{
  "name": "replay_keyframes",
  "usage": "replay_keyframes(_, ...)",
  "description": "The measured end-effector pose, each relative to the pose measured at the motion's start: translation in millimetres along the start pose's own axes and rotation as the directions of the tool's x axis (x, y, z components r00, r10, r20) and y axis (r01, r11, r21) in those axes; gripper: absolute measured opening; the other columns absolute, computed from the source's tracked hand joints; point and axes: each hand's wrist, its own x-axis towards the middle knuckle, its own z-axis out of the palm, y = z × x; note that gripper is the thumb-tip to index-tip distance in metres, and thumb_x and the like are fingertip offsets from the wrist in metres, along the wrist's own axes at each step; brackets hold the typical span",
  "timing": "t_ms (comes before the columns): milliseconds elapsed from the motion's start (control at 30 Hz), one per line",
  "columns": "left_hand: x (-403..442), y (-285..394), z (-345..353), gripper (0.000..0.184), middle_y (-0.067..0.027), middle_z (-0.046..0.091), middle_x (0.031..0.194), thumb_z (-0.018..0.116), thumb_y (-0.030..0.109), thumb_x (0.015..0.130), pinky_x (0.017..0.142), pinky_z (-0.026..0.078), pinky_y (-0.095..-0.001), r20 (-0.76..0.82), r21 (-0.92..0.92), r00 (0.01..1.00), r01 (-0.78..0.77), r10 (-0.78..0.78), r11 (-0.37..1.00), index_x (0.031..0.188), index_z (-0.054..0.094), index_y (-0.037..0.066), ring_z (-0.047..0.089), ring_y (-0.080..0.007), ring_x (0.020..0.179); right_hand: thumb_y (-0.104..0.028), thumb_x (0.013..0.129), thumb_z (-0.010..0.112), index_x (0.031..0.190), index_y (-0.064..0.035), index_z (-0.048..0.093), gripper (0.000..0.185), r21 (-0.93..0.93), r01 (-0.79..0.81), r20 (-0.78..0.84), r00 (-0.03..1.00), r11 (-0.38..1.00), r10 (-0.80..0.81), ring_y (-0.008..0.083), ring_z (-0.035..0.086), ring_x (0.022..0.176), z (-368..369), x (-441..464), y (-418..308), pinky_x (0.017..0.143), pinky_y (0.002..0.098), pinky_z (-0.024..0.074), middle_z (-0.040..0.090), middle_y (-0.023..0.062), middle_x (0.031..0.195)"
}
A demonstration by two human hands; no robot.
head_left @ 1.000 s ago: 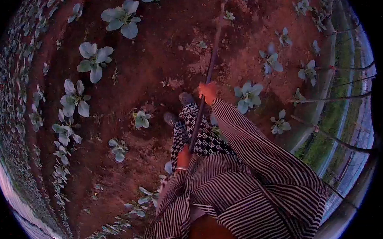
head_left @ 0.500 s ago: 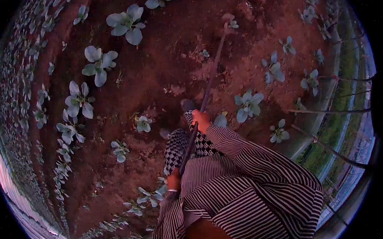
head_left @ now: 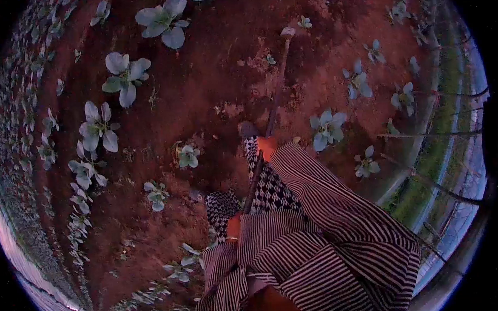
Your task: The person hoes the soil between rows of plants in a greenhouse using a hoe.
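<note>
A long-handled hoe slants across the view, from beside my body up toward the soil ahead. My right hand is wrapped around the middle of its dark handle. Lower down, near my waist, my left hand grips the same handle close to its end. At the far end the pale blade shows just left of a small seedling; whether it touches the ground I cannot tell. Another tiny seedling grows left of the handle.
Reddish-brown soil lies around my feet. Broad-leaved plants stand in rows on the left, including one large plant. More grow on the right, such as this leafy plant. Thin poles and a grassy strip border the right side.
The hoe's blade has shifted slightly left and toward me, away from the seedling. My left foot has moved left and back, so my legs are wider apart. Both hands keep hold of the handle.
</note>
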Motion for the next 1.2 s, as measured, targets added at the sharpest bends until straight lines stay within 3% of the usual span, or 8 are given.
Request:
replay_keyframes(267,-9.0,-71.8,-48.3,0.023,-0.0160,0.050,0.053,0.041,0.019,0.079,0.041,0.040,-0.0436,-0.251,0.182,0.932,-0.219,0.260,0.959,0.099,0.044,0.008,0.052,-0.0345,0.050,-0.010,0.078,0.046,0.080,0.0004,0.047,0.010,-0.180,0.785,0.276,0.619,0.593,-0.735,0.0207,0.048,0.046,34.2,7.8,56.1,0.046,0.0342,0.0407,0.045,0.0081,0.052)
replay_keyframes(433,-38.3,-114.9,-78.8,0.024,-0.0181,0.055,0.064,0.051,0.018,0.073,0.047,0.042,-0.0446,-0.128,0.143,0.982,-0.123,0.141,0.982,0.094,0.046,0.008,0.055,-0.0353,0.060,-0.009,0.074,0.053,0.082,-0.0012,0.048,0.012,0.335,-0.050,-0.115,0.989,0.941,0.093,0.0186,0.044,0.043,116.3,-76.5,-16.7,0.044,0.0322,0.0376,0.043,0.0052,0.050)
replay_keyframes(500,-80.4,-134.8,-84.9,0.025,-0.0185,0.055,0.065,0.053,0.015,0.071,0.049,0.041,-0.0455,-0.149,0.090,0.970,-0.180,0.192,0.980,0.094,0.046,0.010,0.054,-0.0361,0.061,-0.011,0.072,0.055,0.074,-0.0037,0.046,0.012,0.606,0.010,0.037,0.998,0.796,-0.041,0.0168,0.040,0.039,136.0,-111.2,16.3,0.039,0.0306,0.0344,0.040,0.0036,0.049)
replay_keyframes(700,-125.2,-175.5,-79.9,0.019,-0.0208,0.053,0.064,0.046,0.016,0.076,0.050,0.039,-0.0470,-0.068,0.022,0.997,-0.035,0.036,0.999,0.093,0.045,0.010,0.053,-0.0378,0.060,-0.039,0.077,0.046,0.092,-0.0004,0.048,0.041,0.063,0.031,-0.275,0.961,0.998,-0.013,0.0187,0.048,0.049,190.2,-174.4,26.3,0.047,0.0386,0.0419,0.050,0.0067,0.062)
replay_keyframes(800,-112.0,-204.3,-53.1,0.017,-0.0216,0.052,0.061,0.046,0.018,0.075,0.048,0.038,-0.0467,-0.086,-0.096,0.995,-0.061,0.053,0.994,0.089,0.044,0.008,0.052,-0.0393,0.059,-0.005,0.072,0.052,0.070,-0.0024,0.047,0.006,0.407,0.097,-0.123,0.991,0.908,-0.051,0.0176,0.043,0.042,170.0,-136.7,83.0,0.038,0.0322,0.0363,0.043,0.0062,0.053)
replay_keyframes(967,-147.5,-209.2,-77.2,0.027,-0.0215,0.052,0.063,0.055,0.019,0.067,0.050,0.039,-0.0446,-0.135,-0.046,0.987,-0.094,0.087,0.995,0.087,0.044,0.004,0.052,-0.0368,0.057,-0.005,0.072,0.050,0.067,0.0011,0.050,0.008,-0.560,0.626,0.492,0.778,0.542,-0.390,0.0240,0.051,0.047,195.4,-146.0,148.2,0.040,0.0360,0.0388,0.045,0.0109,0.052)
replay_keyframes(1100,-197.3,-255.8,-64.0,0.027,-0.0234,0.053,0.066,0.056,0.019,0.066,0.050,0.040,-0.0464,-0.151,-0.041,0.918,0.365,-0.367,0.930,0.085,0.046,0.004,0.052,-0.0397,0.062,-0.012,0.068,0.054,0.062,-0.0005,0.044,0.016,0.318,-0.119,-0.038,0.990,0.941,0.138,0.0217,0.044,0.037,260.6,-218.3,185.3,0.035,0.0351,0.0370,0.041,0.0085,0.046)
replay_keyframes(1200,-203.4,-285.3,-67.2,0.028,-0.0221,0.054,0.065,0.056,0.021,0.067,0.047,0.039,-0.0475,-0.092,0.067,0.994,0.058,-0.051,0.996,0.088,0.045,0.006,0.052,-0.0404,0.061,-0.012,0.068,0.055,0.063,-0.0005,0.044,0.017,0.519,-0.119,-0.023,0.988,0.846,0.153,0.0203,0.043,0.036,255.1,-196.9,216.0,0.033,0.0336,0.0358,0.040,0.0075,0.045)
